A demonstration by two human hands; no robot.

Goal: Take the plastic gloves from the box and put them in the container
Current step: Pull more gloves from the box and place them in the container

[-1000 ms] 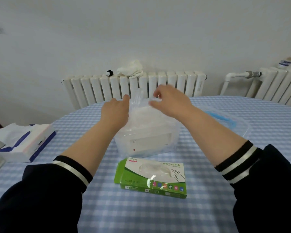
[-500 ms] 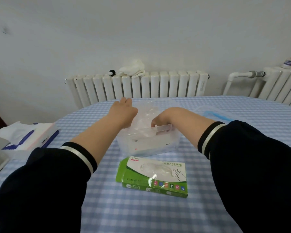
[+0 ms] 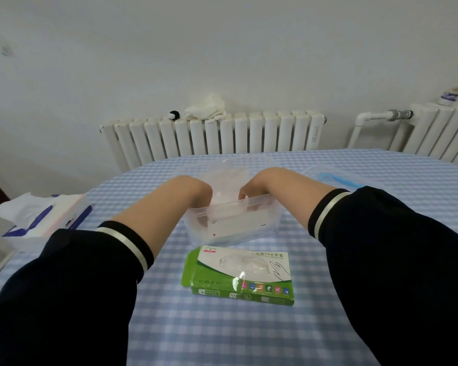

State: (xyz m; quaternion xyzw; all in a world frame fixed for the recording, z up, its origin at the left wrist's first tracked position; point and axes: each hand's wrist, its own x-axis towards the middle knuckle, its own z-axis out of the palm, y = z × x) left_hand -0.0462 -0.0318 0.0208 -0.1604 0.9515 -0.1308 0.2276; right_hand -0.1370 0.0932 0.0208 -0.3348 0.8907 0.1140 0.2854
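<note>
Both the left hand (image 3: pixel 200 198) and right hand (image 3: pixel 249 191) reach down into the clear plastic container (image 3: pixel 271 217) among plastic gloves (image 3: pixel 226 180), grips hidden, green glove box (image 3: pixel 239 276) at six o'clock.

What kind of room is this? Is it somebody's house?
Probably a room in a home, maybe a dining area. There is a table with a blue checked cloth, white radiators along the wall with a cloth drying on top, and a tissue box on the table.

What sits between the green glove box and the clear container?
Nothing: in the head view only a narrow strip of bare checked tablecloth separates the green glove box from the clear container behind it.
</note>
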